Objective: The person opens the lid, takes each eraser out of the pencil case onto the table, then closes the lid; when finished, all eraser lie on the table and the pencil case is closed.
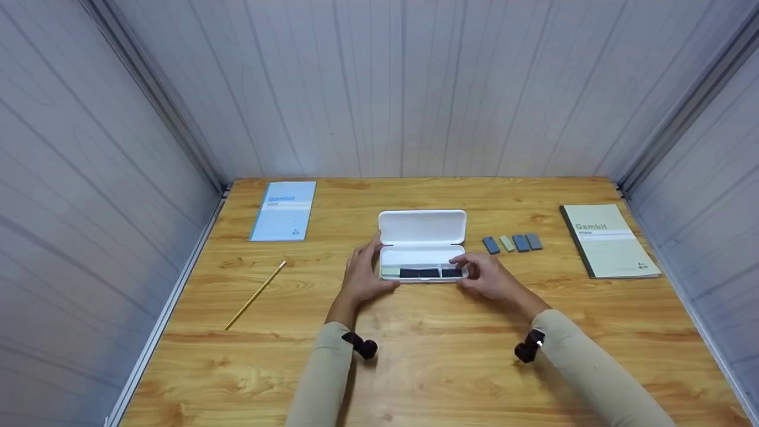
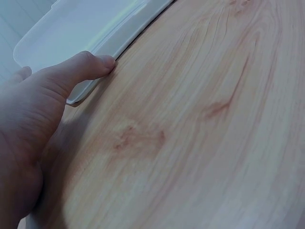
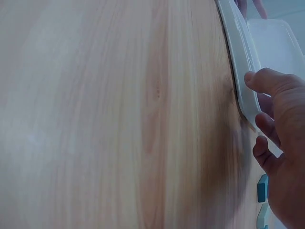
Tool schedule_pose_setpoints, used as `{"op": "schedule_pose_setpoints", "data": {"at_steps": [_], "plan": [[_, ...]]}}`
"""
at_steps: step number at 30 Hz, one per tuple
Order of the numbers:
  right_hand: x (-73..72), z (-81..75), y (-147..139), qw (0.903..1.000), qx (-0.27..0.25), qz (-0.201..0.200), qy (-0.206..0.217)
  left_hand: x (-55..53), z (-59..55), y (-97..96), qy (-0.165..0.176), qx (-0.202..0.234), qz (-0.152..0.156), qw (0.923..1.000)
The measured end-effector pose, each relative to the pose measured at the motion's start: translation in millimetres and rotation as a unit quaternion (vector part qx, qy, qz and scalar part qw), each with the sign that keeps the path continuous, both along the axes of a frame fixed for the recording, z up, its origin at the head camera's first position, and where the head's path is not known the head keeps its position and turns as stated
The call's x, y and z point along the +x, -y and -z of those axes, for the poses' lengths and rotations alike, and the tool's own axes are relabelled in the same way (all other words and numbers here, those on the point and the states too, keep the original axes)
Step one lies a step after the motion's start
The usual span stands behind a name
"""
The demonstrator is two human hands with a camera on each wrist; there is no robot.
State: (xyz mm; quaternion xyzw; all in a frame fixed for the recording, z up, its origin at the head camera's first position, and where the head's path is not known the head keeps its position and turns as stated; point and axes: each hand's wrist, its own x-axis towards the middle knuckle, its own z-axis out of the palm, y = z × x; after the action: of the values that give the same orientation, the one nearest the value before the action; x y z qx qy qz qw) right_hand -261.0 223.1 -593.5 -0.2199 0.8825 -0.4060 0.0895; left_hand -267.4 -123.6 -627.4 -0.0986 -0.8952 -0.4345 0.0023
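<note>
A white pencil case [image 1: 422,226] lies with its lid swung back. Along its front sit a pale green block [image 1: 390,271] and dark blocks [image 1: 420,273], with another dark block [image 1: 451,273] in the right compartment. My left hand [image 1: 362,276] grips the case's left end, thumb along the front edge and fingers at the side. At the opposite end, my right hand [image 1: 487,277] holds the front right corner. Its thumb [image 3: 257,78] presses the front rim while a finger reaches over the right compartment; the other fingers curl beside the end wall.
Several small eraser-like blocks [image 1: 520,243] lie right of the case. Farther right is a cream notebook [image 1: 611,243] with a dark spine. A pale blue notebook [image 1: 284,210] and a yellow pencil [image 1: 256,295] lie on the left. Panel walls [image 1: 379,89] enclose the wooden table [image 1: 415,367].
</note>
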Motion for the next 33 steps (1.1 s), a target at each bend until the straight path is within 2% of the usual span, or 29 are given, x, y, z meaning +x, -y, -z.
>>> {"op": "schedule_pose_setpoints", "data": {"at_steps": [9,20,33], "plan": [[-2.1,-2.6,8.6,0.9997,0.016,-0.015,-0.007,0.3,0.9,1.2,-0.008,0.001,0.004,1.0],[-4.5,1.6,12.6,0.9988,0.033,-0.032,-0.014,-0.5,1.5,1.6,-0.017,0.0,0.009,0.9998],[-4.7,2.8,4.8,0.999,0.026,-0.015,-0.034,-1.6,4.2,1.2,-0.017,-0.003,0.003,0.9998]]}}
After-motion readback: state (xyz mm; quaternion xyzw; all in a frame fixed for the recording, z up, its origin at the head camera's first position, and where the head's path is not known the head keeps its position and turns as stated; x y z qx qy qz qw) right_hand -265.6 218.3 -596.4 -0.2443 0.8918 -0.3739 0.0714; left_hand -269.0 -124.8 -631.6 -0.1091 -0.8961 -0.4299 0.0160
